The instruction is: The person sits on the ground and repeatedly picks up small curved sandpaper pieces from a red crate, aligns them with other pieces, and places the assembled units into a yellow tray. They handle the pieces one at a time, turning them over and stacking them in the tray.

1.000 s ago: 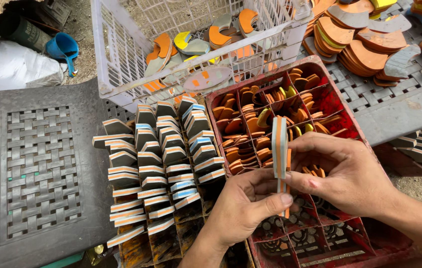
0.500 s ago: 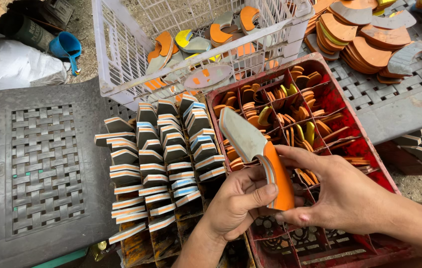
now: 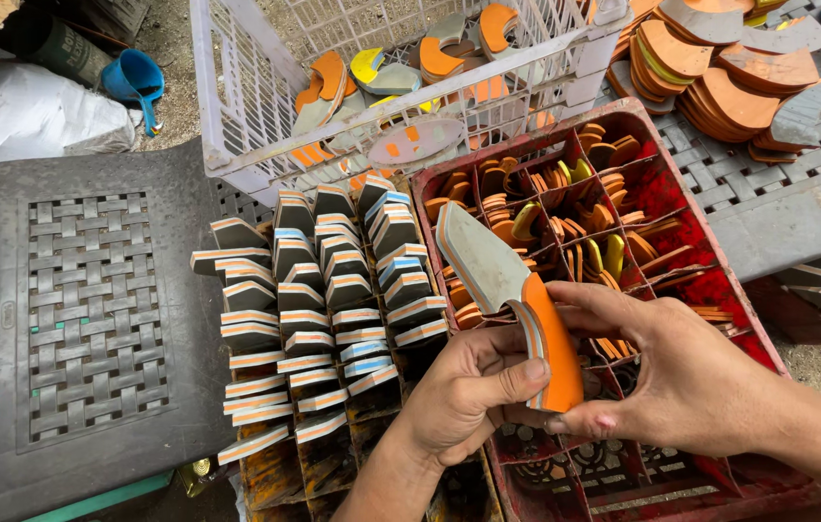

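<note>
Both hands hold one layered foam sole piece [image 3: 502, 290], grey on its broad face with an orange curved end and striped edges. My left hand [image 3: 459, 401] grips its lower end with the thumb pressed on the orange part. My right hand [image 3: 691, 382] pinches the same end from the right. The piece points up and to the left above a red divided crate [image 3: 720, 290] holding several orange and yellow curved foam pieces. To the left stand rows of stacked grey, orange and blue layered pieces [image 3: 323, 300] in a dark crate.
A white plastic basket [image 3: 265, 106] with loose orange and grey pieces sits at the back. More orange and grey soles [image 3: 720, 58] lie piled on a grey woven stool at top right. A dark woven stool [image 3: 91, 309] is at left, with a blue cup [image 3: 135, 79] behind it.
The piece was held edge-on and upright; it has been turned and tilted so its grey face shows, pointing up-left. Both hands shifted slightly lower along it.
</note>
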